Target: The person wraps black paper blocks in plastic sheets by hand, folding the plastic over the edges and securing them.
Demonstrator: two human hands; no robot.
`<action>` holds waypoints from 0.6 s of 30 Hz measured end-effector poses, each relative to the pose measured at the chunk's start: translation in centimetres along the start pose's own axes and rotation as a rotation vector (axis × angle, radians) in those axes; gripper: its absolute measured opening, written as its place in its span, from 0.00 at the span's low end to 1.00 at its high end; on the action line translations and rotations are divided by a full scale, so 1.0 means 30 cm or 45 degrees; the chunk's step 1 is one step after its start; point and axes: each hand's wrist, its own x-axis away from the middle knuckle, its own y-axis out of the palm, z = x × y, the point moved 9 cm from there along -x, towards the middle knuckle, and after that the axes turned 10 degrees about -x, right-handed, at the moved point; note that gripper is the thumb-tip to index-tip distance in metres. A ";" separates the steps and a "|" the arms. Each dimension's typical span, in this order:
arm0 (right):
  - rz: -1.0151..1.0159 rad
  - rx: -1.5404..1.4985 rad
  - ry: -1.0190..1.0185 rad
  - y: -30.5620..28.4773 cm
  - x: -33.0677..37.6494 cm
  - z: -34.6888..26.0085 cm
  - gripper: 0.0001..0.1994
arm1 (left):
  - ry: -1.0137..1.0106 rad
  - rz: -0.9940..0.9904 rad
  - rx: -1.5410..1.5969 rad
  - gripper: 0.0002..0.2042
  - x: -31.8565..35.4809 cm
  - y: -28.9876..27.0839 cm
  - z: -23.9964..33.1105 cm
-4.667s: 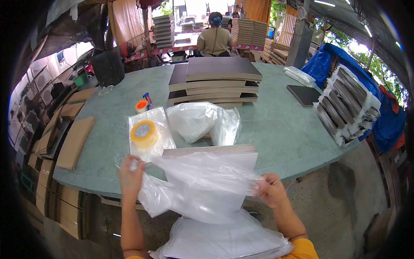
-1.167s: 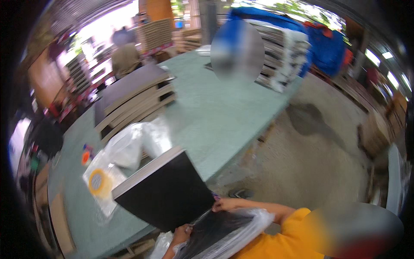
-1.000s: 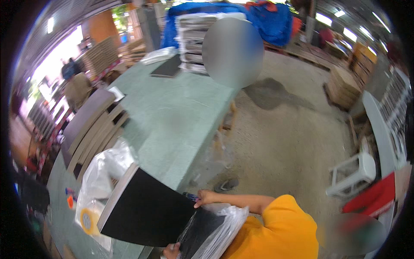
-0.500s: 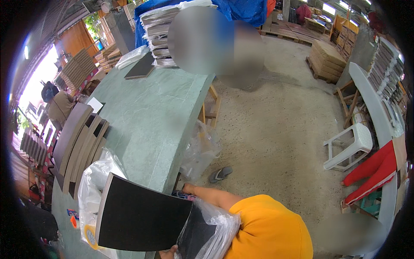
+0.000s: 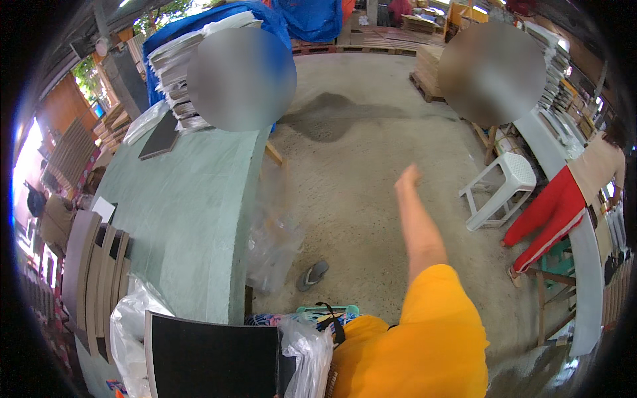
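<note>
A black rectangular panel (image 5: 212, 358) with a pale edge lies at the lower left, over the near end of the table. Its right end is in a clear plastic bag (image 5: 308, 351), bunched against my yellow shirt. My right arm reaches forward over the floor. At its end, my right hand (image 5: 409, 174) is away from the panel and touches nothing that I can see; its fingers are too small and blurred to read. My left hand does not show.
The grey-green table (image 5: 192, 192) runs along the left, with stacked panels (image 5: 93, 278) and loose clear plastic (image 5: 136, 318). A sandal (image 5: 312, 275) and a plastic sheet (image 5: 272, 255) lie on the floor. A white stool (image 5: 507, 182) stands right, near a person in red trousers (image 5: 554, 212).
My right hand has left the table edge beside the panel and swung forward and right. My left hand, at the panel's lower edge before, is out of sight. The view has turned right.
</note>
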 end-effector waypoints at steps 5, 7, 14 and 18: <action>-0.283 0.048 -0.053 0.197 0.148 -0.202 0.26 | 0.092 -0.010 -0.008 0.16 -0.036 -0.034 0.148; -0.991 0.019 0.067 0.382 0.302 -0.073 0.19 | 0.144 0.000 -0.005 0.17 -0.022 -0.069 0.226; -3.285 0.787 1.778 0.043 1.756 0.357 0.24 | -0.050 0.248 0.242 0.17 0.342 -0.384 0.377; -4.146 0.549 2.434 -0.447 1.873 0.340 0.27 | -0.222 0.179 0.509 0.18 0.508 -0.453 0.447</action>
